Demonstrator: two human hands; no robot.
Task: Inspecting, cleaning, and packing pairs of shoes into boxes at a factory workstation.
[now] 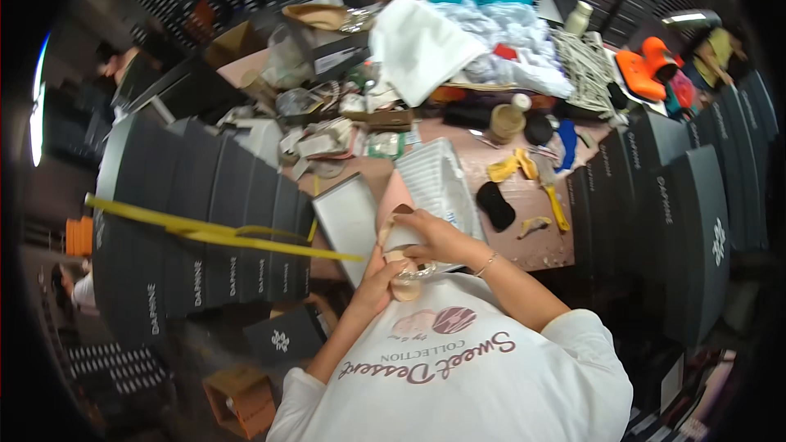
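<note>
Close to my chest, a beige shoe [406, 289] with a shiny clear band is between my two hands. My left hand [377, 282] grips its side, fingers closed around the lower part. From the right, my right hand [442, 241] reaches over it, fingers bent onto its upper part and covering much of it. Just beyond the hands lies an open box lined with white paper [434, 176]. A shallow box part with a pale inside [350, 217] lies tilted to the left of the hands.
Stacks of dark shoe boxes stand left [205, 221] and right [655, 205]. A yellow strap [237, 233] stretches across the left stack. On the table are a jar [506, 123], a black pad [495, 206], a yellow-handled brush [555, 200] and white paper [422, 49].
</note>
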